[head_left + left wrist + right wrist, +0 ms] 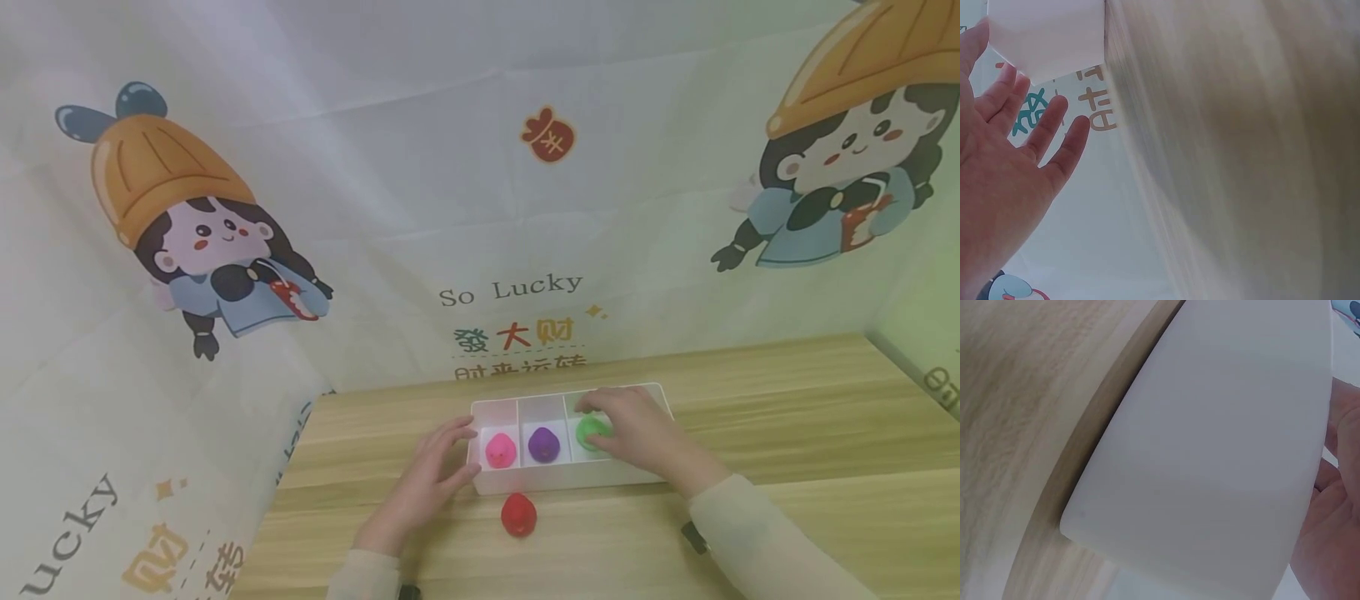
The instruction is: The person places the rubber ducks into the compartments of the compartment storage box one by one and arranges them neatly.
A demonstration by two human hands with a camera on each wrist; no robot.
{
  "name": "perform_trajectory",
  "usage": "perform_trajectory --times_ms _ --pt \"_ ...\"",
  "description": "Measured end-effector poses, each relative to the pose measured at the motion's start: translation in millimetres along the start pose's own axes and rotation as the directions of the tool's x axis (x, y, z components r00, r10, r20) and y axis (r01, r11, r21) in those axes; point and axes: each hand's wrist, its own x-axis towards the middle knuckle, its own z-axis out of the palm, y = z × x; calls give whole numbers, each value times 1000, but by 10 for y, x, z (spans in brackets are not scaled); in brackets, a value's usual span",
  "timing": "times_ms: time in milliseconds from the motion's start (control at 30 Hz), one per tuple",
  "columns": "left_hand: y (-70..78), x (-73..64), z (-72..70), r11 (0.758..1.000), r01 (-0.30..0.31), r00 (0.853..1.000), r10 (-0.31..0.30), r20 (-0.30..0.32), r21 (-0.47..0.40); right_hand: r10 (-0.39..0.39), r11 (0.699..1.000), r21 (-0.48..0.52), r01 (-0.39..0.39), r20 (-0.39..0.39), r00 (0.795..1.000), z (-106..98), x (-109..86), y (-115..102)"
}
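Observation:
A white divided tray lies on the table, with a pink rubber duck, a purple rubber duck and a green rubber duck in separate compartments. My left hand is at the tray's left end, fingers spread; the left wrist view shows them beside the white end wall. My right hand reaches over the rim, its thumb overlapping the green duck and its fingers spread behind it. In the right wrist view the tray wall hides the fingertips. A red rubber duck sits in front of the tray.
The wooden table extends to both sides of the tray. A printed cloth with cartoon figures and lettering hangs behind the table and along its left side.

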Motion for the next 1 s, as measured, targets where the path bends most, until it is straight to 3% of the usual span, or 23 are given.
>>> perform_trajectory --times_ms 467,1000 --pt "-3 -7 -5 1000 0 1000 0 2 -13 -37 999 -18 36 -46 998 -54 -53 -142" --pt "3 -4 -1 1000 -11 1000 11 -3 -5 -151 986 -95 140 -125 981 -33 -101 -369"
